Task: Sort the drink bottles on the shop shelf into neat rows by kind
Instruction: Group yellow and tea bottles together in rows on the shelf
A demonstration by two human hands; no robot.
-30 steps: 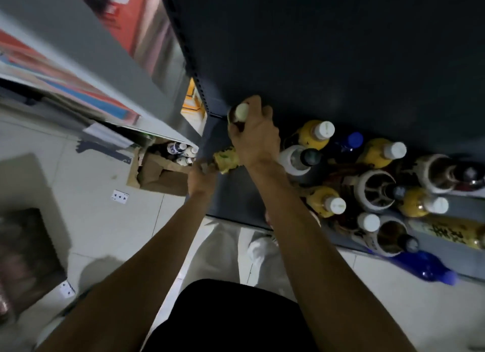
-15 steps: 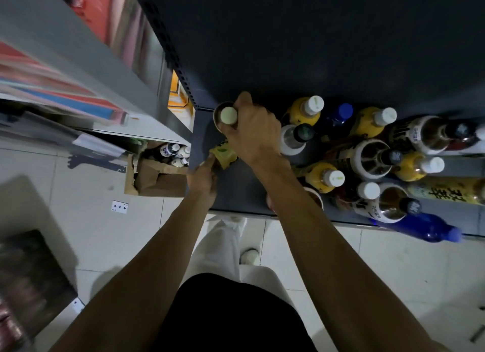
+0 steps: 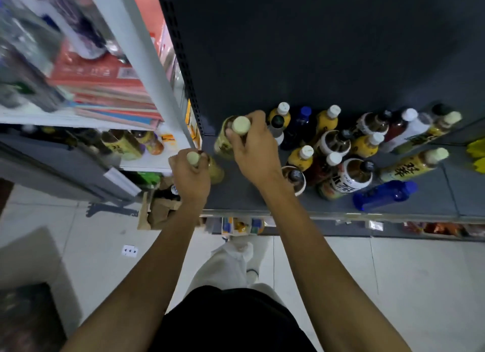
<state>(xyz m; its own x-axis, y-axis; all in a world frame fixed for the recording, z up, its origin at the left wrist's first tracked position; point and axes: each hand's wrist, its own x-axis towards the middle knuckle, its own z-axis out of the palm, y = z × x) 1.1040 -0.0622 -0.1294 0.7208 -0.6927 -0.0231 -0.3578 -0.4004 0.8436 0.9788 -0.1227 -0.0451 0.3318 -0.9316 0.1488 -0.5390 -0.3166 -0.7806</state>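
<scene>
On the dark grey shelf [image 3: 244, 194] my right hand [image 3: 256, 148] grips the neck of an upright pale-capped green tea bottle [image 3: 223, 139] at the back left corner. My left hand [image 3: 190, 177] holds a second bottle of the same kind [image 3: 216, 169] by its cap, at the shelf's left end, in front of the first. To the right stands a mixed cluster: yellow juice bottles [image 3: 301, 157], dark white-labelled bottles [image 3: 351, 173], a blue bottle lying on its side [image 3: 385, 194] and lying green tea bottles [image 3: 409, 165].
A white shelf unit [image 3: 147, 70] with stacked packets and bottles stands to the left. A brown cardboard box [image 3: 160, 210] with bottles sits on the tiled floor below. The shelf's front edge [image 3: 341, 215] runs across. My legs stand below it.
The view has shifted, showing more of the shelf. My left hand rose from the side and now grips its bottle by the cap, upright at the shelf's left end. My right hand keeps its bottle.
</scene>
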